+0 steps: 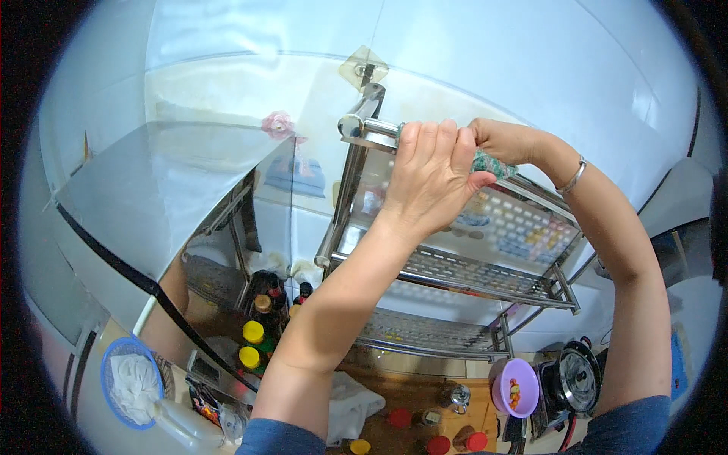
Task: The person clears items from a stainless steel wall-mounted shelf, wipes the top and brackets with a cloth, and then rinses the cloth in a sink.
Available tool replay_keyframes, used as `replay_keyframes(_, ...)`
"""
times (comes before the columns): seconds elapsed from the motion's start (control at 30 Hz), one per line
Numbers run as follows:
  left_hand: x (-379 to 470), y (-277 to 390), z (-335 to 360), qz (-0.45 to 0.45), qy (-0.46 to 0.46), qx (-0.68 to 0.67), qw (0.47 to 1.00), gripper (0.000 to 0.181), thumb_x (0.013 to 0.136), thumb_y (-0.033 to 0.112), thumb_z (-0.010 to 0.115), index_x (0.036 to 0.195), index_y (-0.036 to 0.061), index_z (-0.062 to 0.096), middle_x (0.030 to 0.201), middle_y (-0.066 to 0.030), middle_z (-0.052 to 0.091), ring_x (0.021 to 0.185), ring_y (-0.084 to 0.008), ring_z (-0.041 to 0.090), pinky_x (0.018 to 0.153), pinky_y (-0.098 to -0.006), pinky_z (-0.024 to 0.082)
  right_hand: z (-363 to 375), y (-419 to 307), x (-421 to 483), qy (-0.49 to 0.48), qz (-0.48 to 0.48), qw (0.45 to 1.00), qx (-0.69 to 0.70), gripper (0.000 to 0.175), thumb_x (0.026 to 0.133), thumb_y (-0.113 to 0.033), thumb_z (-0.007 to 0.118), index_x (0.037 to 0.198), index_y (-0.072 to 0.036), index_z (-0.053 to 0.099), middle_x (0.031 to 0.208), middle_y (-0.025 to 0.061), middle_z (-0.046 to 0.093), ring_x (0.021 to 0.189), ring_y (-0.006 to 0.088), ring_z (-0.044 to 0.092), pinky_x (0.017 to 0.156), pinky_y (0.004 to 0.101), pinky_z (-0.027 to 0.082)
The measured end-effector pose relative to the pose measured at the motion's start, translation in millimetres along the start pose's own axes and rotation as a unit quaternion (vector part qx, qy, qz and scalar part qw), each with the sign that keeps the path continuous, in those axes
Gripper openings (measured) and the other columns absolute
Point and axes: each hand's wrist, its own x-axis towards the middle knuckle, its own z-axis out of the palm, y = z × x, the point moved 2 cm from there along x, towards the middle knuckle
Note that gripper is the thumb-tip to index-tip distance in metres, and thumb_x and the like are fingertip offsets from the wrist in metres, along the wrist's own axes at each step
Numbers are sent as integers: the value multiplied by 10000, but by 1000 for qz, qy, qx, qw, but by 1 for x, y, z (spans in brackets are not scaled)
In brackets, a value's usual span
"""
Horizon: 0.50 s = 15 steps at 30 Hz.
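Both my hands are raised to the top front rail point(380, 126) of a stainless steel wall rack with perforated shelves point(478, 267). My left hand point(429, 168) lies over the rail with its fingers bent across it, pressing a green and grey patterned cloth point(493, 165) against the metal. Just to its right, my right hand point(503, 140) pinches the same cloth behind the rail; its fingertips are partly hidden by the left hand. A loose end of the cloth sticks out below the right hand, beside my left thumb.
A large glossy panel point(165, 187) with a dark edge stands at left. Below it are bottles with yellow caps point(253, 331) and a blue basket point(106, 381). At lower right are a purple bowl point(530, 378) with small orange pieces and a lidded pot point(579, 372). Red-lidded jars point(475, 441) stand lower centre.
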Motion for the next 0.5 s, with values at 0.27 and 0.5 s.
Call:
replay_keyframes(0.27,3,0,4,-9,-9,108,994,644,779,544,285,1004,-47,407,892,-147,451,798,-282,428,736,-383,326,4,-5,52,33,-88,995,27,244,785,-171,447,910,10,553,843,83,577,779,149,467,758,305,374)
replay_keyframes(0.5,31,2,-11,-80,-211,71,972,593,812,505,292,848,-43,516,728,-169,548,699,-321,518,650,-394,400,-4,15,29,8,-120,987,-103,263,794,-182,429,938,7,542,872,95,573,807,168,473,784,319,362)
